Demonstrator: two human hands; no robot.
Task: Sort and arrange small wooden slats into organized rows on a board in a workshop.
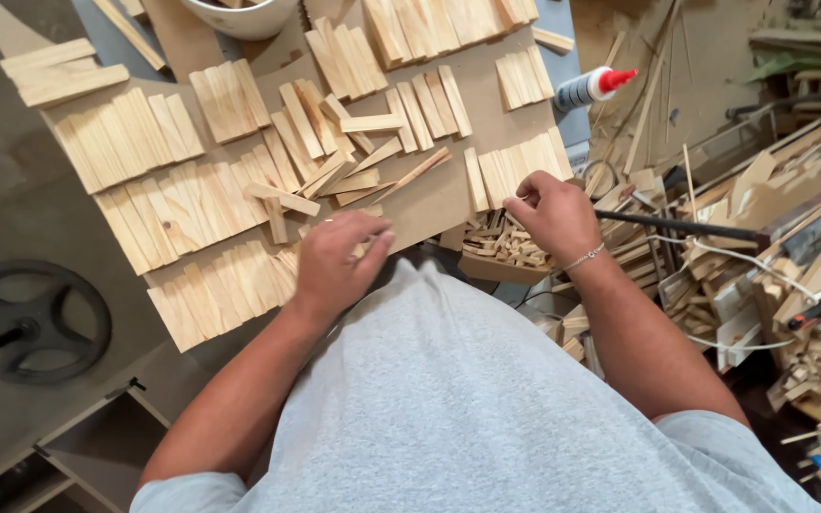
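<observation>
Left hand (334,261): fingers curled down and pinching together over a small pale wood slat (365,249) at the near edge of the brown board (448,185); the grip itself is mostly hidden under the knuckles, so how firm is unclear. Right hand (551,214): fingertips bunched, pressing on the row of short slats (515,171) at the board's 4 o'clock corner, wrist bracelet (583,256) visible; can't tell whether it pinches one piece or just steadies the row. Just below that hand sits a tray of small offcuts (501,242). Outward: long neat rows of slats (159,180) fill the board from 7 to 10 o'clock, more rows at 12 to 1, and a loose jumbled pile (334,157) sits mid-board. Judging by that, most pieces look sorted and laid out; the central pile looks not yet placed. Glue bottle with red cap (596,87) lies at 2 o'clock, off the board. White bowl (239,14) at 12 is cut off by the frame. The right side is a scrap heap (772,247), hard to parse.
</observation>
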